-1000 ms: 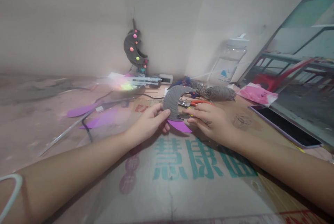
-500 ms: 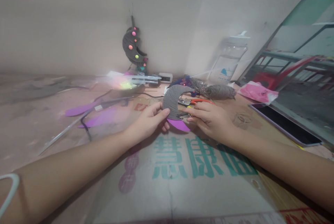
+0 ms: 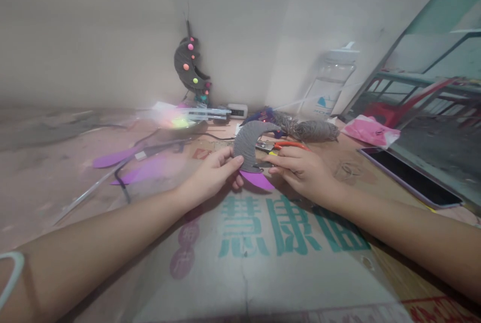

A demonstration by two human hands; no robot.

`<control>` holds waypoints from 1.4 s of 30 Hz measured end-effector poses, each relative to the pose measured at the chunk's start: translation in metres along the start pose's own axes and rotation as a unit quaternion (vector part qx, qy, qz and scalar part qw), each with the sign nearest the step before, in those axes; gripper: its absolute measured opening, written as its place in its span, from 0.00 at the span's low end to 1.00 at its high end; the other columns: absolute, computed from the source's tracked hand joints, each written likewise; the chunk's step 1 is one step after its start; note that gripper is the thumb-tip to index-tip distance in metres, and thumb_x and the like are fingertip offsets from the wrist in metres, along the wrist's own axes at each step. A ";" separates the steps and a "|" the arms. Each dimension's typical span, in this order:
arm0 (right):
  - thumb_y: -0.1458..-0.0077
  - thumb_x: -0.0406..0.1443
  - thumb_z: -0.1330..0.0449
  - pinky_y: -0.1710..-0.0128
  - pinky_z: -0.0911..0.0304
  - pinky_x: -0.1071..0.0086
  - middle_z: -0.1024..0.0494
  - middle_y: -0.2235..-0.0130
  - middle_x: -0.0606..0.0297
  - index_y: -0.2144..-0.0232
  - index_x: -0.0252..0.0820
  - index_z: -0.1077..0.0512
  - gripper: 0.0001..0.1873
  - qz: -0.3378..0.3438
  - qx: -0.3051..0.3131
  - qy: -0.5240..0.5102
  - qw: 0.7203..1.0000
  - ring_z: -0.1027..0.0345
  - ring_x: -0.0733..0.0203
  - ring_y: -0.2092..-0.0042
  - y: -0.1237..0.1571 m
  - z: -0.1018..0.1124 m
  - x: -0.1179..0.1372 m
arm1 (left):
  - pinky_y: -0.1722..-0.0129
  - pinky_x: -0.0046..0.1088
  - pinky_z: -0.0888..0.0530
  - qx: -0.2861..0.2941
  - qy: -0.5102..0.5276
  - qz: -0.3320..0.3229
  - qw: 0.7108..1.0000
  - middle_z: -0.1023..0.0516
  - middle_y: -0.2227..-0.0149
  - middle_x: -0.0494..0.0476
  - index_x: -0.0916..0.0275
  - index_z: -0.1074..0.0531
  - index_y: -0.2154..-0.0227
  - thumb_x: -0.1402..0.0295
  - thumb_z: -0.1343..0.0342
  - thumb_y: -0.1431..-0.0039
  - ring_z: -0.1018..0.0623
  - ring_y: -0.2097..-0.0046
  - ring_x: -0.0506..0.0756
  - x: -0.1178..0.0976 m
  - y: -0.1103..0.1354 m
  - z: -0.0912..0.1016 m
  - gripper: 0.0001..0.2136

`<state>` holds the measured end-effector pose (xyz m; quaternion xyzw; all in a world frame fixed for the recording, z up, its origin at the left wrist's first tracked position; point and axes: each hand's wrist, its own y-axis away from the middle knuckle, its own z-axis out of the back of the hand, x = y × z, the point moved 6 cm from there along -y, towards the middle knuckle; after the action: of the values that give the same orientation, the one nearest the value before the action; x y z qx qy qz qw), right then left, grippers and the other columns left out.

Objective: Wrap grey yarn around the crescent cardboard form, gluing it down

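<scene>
A crescent (image 3: 246,147), wound with grey yarn over most of its length, stands between my hands with its bare purple lower tip showing. My left hand (image 3: 221,167) is closed on its left side, thumb in front and fingers behind. On the right, my right hand (image 3: 300,170) pinches a short length of grey yarn (image 3: 263,165) that runs to the crescent's lower wound edge. Orange-handled cutters (image 3: 278,146) lie just behind my right hand. Farther back rests a thick bundle of grey yarn (image 3: 315,131).
A finished grey crescent with coloured balls (image 3: 185,66) leans on the wall. Purple cut pieces (image 3: 112,158) lie left beside a glue stick and cable. A clear bottle (image 3: 330,82), pink packet (image 3: 372,131) and phone (image 3: 411,176) stand or lie right. Printed cardboard (image 3: 240,273) covers the front.
The right fingers and the yarn have shifted very slightly near the crescent's lower edge. The left hand keeps the same hold, and the whole view has drifted a little.
</scene>
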<state>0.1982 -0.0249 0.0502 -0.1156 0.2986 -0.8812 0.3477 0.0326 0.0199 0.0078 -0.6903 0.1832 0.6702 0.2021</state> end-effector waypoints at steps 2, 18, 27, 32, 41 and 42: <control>0.36 0.40 0.48 0.64 0.36 0.67 0.24 0.68 0.59 0.56 0.38 0.23 0.17 -0.009 -0.007 -0.014 1.000 0.31 0.59 0.65 0.001 0.001 -0.001 | 0.76 0.20 0.30 -0.002 0.000 0.000 1.000 0.27 0.81 0.49 0.63 0.34 0.66 0.58 0.44 0.42 0.27 0.79 0.48 0.000 0.000 0.000 0.13; 0.36 0.41 0.47 0.65 0.37 0.67 0.27 0.70 0.61 0.55 0.38 0.23 0.17 0.010 0.003 0.042 0.999 0.33 0.60 0.68 0.002 0.002 0.005 | 0.76 0.20 0.31 -0.007 -0.013 0.002 1.000 0.28 0.80 0.49 0.63 0.35 0.67 0.61 0.46 0.41 0.27 0.78 0.48 -0.003 0.001 0.000 0.10; 0.37 0.39 0.46 0.65 0.37 0.68 0.27 0.72 0.62 0.56 0.38 0.23 0.15 0.025 -0.007 0.045 0.999 0.33 0.61 0.68 0.000 0.002 0.007 | 0.79 0.19 0.33 0.008 -0.017 0.008 1.000 0.27 0.81 0.49 0.63 0.34 0.65 0.58 0.44 0.42 0.26 0.79 0.48 -0.001 0.001 -0.001 0.13; 0.38 0.39 0.45 0.64 0.36 0.68 0.27 0.73 0.63 0.56 0.39 0.23 0.14 0.033 -0.021 0.037 0.999 0.33 0.62 0.69 0.000 0.002 0.008 | 0.77 0.20 0.32 0.008 -0.010 0.007 1.000 0.27 0.81 0.49 0.63 0.33 0.65 0.58 0.44 0.42 0.26 0.79 0.48 -0.001 0.002 -0.001 0.13; 0.37 0.38 0.46 0.62 0.33 0.66 0.25 0.70 0.61 0.54 0.40 0.23 0.15 0.004 -0.020 -0.004 1.000 0.30 0.60 0.66 0.001 0.006 0.004 | 0.78 0.20 0.32 0.010 -0.024 0.004 1.000 0.27 0.81 0.49 0.63 0.34 0.66 0.58 0.44 0.42 0.26 0.79 0.48 -0.002 0.001 -0.001 0.13; 0.37 0.38 0.46 0.59 0.32 0.65 0.23 0.66 0.59 0.53 0.41 0.24 0.15 -0.012 -0.028 -0.016 0.999 0.28 0.58 0.62 0.002 0.007 0.003 | 0.78 0.20 0.32 0.009 -0.025 0.005 1.000 0.27 0.81 0.49 0.63 0.34 0.66 0.58 0.44 0.42 0.26 0.79 0.48 -0.002 0.001 -0.001 0.13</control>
<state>0.2000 -0.0308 0.0550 -0.1428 0.3166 -0.8746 0.3382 0.0330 0.0184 0.0094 -0.6707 0.1877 0.6863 0.2094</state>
